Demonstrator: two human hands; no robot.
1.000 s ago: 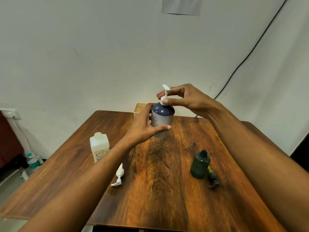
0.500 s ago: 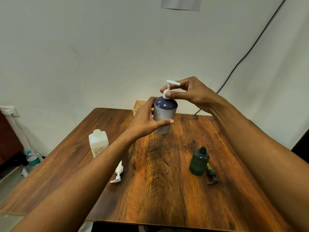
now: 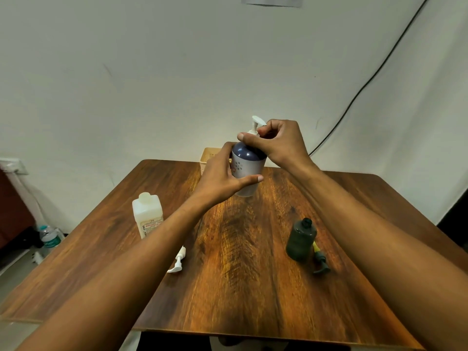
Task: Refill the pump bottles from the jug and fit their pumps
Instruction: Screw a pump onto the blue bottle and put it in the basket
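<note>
A grey bottle with a dark blue shoulder point(image 3: 249, 168) is held up above the far middle of the wooden table point(image 3: 253, 287). My left hand point(image 3: 222, 177) wraps around its body. My right hand point(image 3: 277, 141) pinches the collar of the white pump point(image 3: 257, 122) seated in its neck. A white square bottle point(image 3: 147, 214) stands uncapped at the left, and a loose white pump point(image 3: 177, 260) lies in front of it. On the right stands a dark green bottle point(image 3: 301, 240) with an open neck; its dark pump with a yellow tube point(image 3: 319, 259) lies beside it.
A beige basket point(image 3: 209, 155) sits at the table's far edge, partly behind my left hand. A black cable point(image 3: 367, 82) runs down the wall at the right. On the floor at the left lies a plastic water bottle point(image 3: 50, 236).
My right hand has turned on the pump collar, and the pump head has swung round from pointing right to pointing up and away. The bottle stays raised in my left hand.
</note>
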